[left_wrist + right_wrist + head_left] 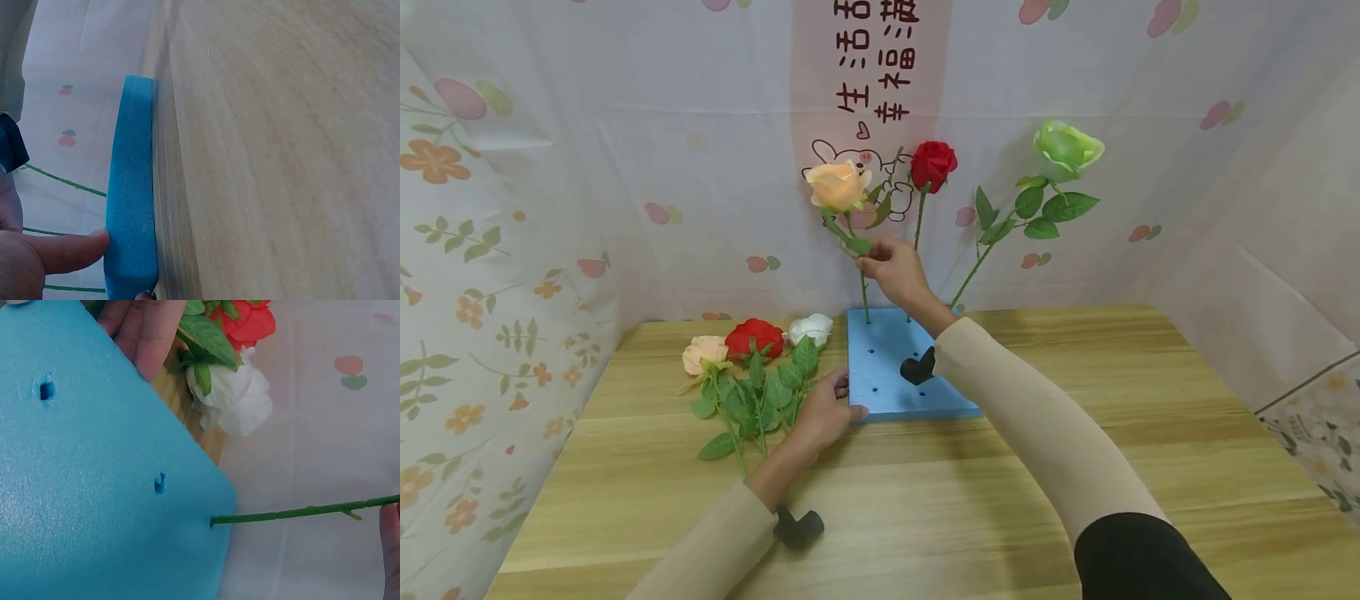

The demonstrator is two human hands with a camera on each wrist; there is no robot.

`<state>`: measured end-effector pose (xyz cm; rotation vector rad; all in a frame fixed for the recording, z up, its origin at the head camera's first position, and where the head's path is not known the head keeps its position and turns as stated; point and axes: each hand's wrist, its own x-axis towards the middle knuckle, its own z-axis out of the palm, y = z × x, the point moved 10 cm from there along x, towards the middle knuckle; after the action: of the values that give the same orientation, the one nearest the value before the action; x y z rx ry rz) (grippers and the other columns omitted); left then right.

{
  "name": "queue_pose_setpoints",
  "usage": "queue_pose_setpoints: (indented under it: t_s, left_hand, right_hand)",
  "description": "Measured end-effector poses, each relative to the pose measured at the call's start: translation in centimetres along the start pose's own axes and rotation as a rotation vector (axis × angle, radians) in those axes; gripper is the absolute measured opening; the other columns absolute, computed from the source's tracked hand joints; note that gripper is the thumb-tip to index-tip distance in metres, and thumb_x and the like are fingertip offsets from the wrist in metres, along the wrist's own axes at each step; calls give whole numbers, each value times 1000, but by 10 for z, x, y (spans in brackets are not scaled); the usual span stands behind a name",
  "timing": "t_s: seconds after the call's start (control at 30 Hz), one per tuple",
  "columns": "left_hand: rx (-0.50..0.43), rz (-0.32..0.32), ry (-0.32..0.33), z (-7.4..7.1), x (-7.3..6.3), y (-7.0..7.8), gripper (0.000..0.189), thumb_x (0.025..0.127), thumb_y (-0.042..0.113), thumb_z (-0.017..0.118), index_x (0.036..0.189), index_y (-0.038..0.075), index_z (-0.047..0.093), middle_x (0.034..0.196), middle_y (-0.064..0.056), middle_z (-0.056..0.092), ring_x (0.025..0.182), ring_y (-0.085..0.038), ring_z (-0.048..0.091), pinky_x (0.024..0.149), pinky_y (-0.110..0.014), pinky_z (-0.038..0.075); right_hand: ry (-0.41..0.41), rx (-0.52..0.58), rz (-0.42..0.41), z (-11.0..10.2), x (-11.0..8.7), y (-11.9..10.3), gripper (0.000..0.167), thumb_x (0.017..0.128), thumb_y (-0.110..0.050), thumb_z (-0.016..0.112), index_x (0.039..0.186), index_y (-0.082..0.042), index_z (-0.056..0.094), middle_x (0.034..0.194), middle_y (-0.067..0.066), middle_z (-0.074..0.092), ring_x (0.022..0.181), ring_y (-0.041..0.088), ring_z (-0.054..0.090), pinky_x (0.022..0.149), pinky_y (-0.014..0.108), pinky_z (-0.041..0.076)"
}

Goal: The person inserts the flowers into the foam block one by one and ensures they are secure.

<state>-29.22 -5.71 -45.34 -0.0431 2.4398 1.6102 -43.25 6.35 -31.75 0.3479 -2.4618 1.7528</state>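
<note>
My right hand (897, 271) pinches the green stem (300, 512) of an upright peach rose (838, 185), below its bloom. The foot of that stem stands in a back-left hole of the blue foam board (891, 379). My left hand (826, 412) holds the board by its front-left corner, thumb (72, 252) at its upper edge and fingers (147, 340) along the left side. A red rose (933, 165) stands in the back row beside the peach one. A green rose (1067, 150) leans to the right from the back-right corner.
Left of the board lie a peach rose (703, 357), a red rose (755, 337) and a white rose (810, 330), their leafy stems pointing toward me. Several holes (47, 390) dot the board. A patterned cloth (715, 167) hangs behind the wooden table (917, 517).
</note>
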Motion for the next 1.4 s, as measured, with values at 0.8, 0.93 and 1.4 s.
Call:
queue_pose_setpoints:
  t_s: [0.8,0.93,1.4]
  left_hand:
    - [57,5,-5,-2,-7,7,74,83,3,71,148,-2,35,142,-23,47,128,-37,48,104,-48,43]
    - [91,13,-4,-8,-12,11,72,86,7,70,149,0,34,142,-21,47,127,-37,49,103,-50,44]
    - [328,80,37,-46,-43,25,56,90,20,65,141,4,49,131,-16,60,90,-23,64,72,-39,54]
  right_hand:
    - [-12,-76,-13,-13,-20,-10,23,94,-15,64,113,-5,69,105,7,70,97,23,67,84,30,56]
    - [-53,-41,26,-16,-31,-3,27,94,-13,64,118,-1,66,112,10,68,105,31,66,88,34,56]
    - [-65,-35,107,-52,-74,33,25,94,-13,63,114,2,66,109,17,67,100,30,66,82,32,58]
